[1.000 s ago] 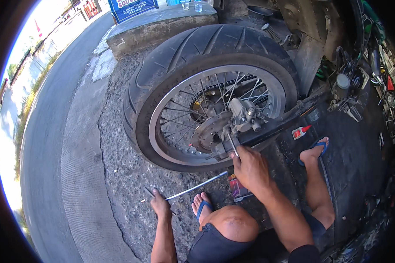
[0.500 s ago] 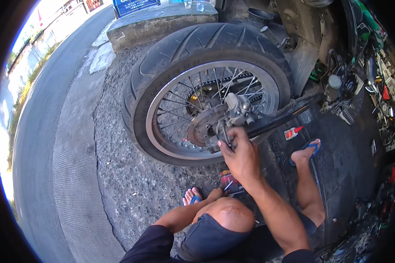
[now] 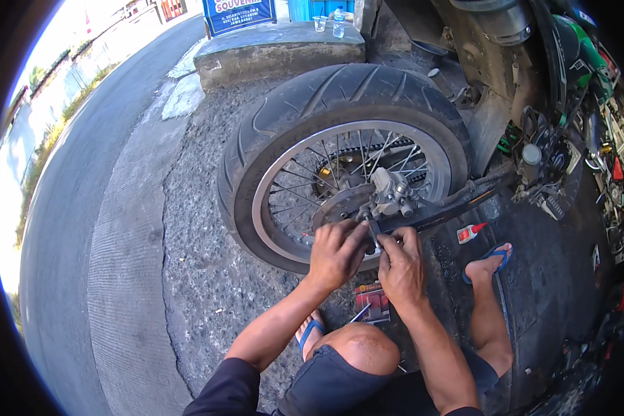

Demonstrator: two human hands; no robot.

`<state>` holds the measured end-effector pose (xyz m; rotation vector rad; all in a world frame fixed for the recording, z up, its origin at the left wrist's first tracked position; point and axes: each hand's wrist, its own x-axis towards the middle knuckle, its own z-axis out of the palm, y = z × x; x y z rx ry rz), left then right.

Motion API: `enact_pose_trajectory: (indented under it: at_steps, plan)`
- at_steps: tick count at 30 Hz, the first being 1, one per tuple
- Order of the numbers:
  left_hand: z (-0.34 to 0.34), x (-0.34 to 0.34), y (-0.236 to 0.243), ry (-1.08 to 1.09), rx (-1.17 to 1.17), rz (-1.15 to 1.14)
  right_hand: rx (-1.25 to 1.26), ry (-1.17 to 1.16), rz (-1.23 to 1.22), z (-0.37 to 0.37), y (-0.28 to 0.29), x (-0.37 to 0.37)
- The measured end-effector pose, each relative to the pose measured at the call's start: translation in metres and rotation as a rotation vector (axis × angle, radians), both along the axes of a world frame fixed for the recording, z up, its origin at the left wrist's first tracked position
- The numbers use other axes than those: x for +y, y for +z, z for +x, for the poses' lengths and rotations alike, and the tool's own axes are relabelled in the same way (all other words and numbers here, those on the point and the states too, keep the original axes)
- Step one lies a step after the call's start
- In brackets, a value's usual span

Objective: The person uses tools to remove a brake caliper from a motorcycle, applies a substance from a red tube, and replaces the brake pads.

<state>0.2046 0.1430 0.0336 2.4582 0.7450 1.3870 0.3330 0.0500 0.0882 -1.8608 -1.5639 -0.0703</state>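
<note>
Both hands meet at the axle end of a motorcycle's swingarm (image 3: 451,206), beside the spoked rear wheel (image 3: 258,182). My left hand (image 3: 336,255) is closed, its fingertips against the axle end; what they hold is hidden. From the other side my right hand (image 3: 402,267) pinches a small metal part (image 3: 374,238) between thumb and fingers; its exact kind cannot be made out. Just above the fingers are the brake caliper (image 3: 391,186) and the brake disc (image 3: 333,208). A thin whitish stick (image 3: 360,313) lies by a red box (image 3: 372,302) below the hands.
A white and red bottle (image 3: 470,233) stands or lies right of the swingarm. Behind the tyre, a concrete ledge (image 3: 284,59) bears a cup (image 3: 319,23) and a water bottle (image 3: 338,23). Several motorcycle parts crowd the right side. My knee (image 3: 364,343) is close below the hands.
My left hand has risen from beside the red box to the axle end, leaving the whitish stick there. My right hand remains by the axle, slightly lower. The view has shifted.
</note>
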Motion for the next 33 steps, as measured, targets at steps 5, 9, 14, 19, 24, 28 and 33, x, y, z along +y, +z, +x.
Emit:
enact_pose_trajectory:
  at_steps: [5, 9, 14, 19, 24, 28, 33]
  plan:
    - [0.011, 0.022, 0.002, -0.196, 0.051, 0.152, 0.625, -0.104, -0.034, 0.006, -0.016, -0.007]
    - [0.012, 0.038, -0.001, -0.280, 0.015, 0.261, 1.807, -0.006, -0.295, 0.009, -0.022, -0.012]
    - [0.014, 0.032, -0.006, -0.263, 0.045, 0.215, 1.429, -0.020, -0.293, -0.003, -0.013, -0.006]
    - [0.010, 0.032, -0.010, -0.249, 0.002, 0.204, 1.059, -0.173, -0.264, -0.015, -0.008, 0.002]
    - [0.013, 0.036, -0.009, -0.304, 0.022, 0.206, 1.017, -0.190, -0.150, -0.007, -0.017, 0.004]
    - [0.010, 0.038, -0.016, -0.287, -0.026, 0.174, 0.239, -0.118, 0.023, -0.020, -0.008, 0.012]
    - [0.011, 0.033, -0.014, -0.264, 0.014, 0.087, 1.710, -0.142, -0.192, -0.019, 0.004, -0.002]
